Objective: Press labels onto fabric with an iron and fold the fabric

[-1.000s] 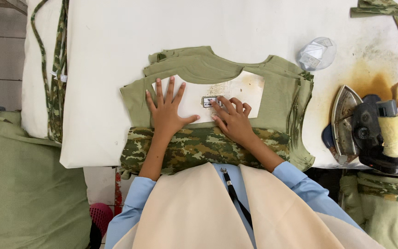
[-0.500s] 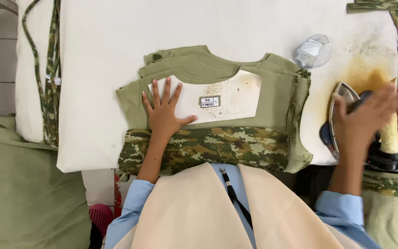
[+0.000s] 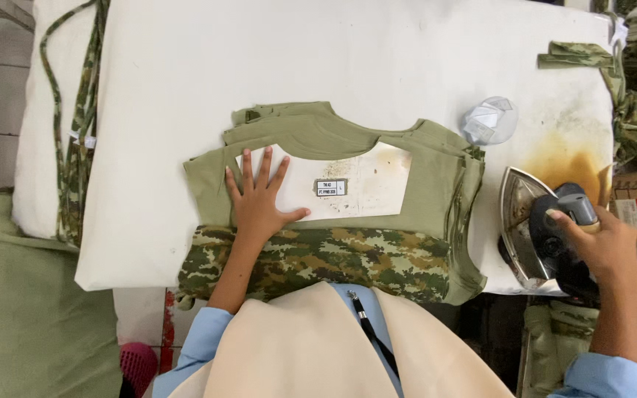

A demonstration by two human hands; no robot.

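Now, left hand: your left hand (image 3: pixel 259 203) lies flat with its fingers (image 3: pixel 248 168) spread open, pressing the olive garment (image 3: pixel 436 184) and the white panel (image 3: pixel 366 188) inside its neckline.
Right hand: your right hand (image 3: pixel 602 247) has its fingers (image 3: pixel 563 218) closed around the black handle of the iron (image 3: pixel 536 236).
Iron: it stands at the right end of the worktop (image 3: pixel 318 59), tilted so its metal soleplate shows, just beside the garment's right edge and well apart from your left hand.
Garment: it sits mid-worktop near your body, with a camouflage band (image 3: pixel 318 258) along its near edge.
Label: one small white label (image 3: pixel 331 187) rests on the panel, just right of your thumb.
Counts: one iron, one olive garment, one label, two hands.
Around: a clear plastic cup (image 3: pixel 489 121) lies beyond the iron; a brown scorch stain (image 3: pixel 569 158) marks the cover; camouflage strips (image 3: pixel 75 133) hang at the left; green cloth (image 3: pixel 16 309) is piled lower left.
Between hands: only the garment.
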